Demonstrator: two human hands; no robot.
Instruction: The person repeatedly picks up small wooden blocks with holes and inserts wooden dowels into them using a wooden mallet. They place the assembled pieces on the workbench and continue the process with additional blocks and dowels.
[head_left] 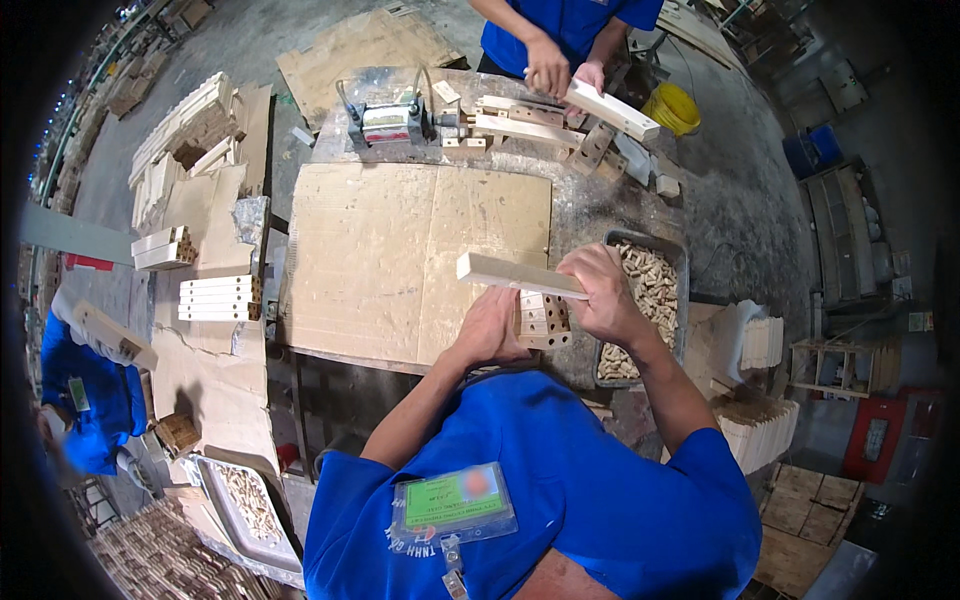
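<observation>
A pale wooden bar [515,273] is gripped at its right end by my right hand [602,292], its fingers wrapped round it. The bar is raised, reaching leftward over my left hand [488,326]. That hand rests with straight fingers along the left side of a stack of drilled wooden blocks [543,322] at the table's near edge. The raised bar hides its fingertips. Round holes show in the blocks' ends. Just right of my right hand, a dark tray [684,275] holds many small wooden dowels [650,290].
Cardboard [365,240] covers the table's left half. A metal clamping device [388,122] stands at the far side, near a co-worker's hands [560,72] holding a wooden bar [612,108]. Stacked drilled bars [218,298] lie on the left bench. A yellow bucket [672,108] sits far right.
</observation>
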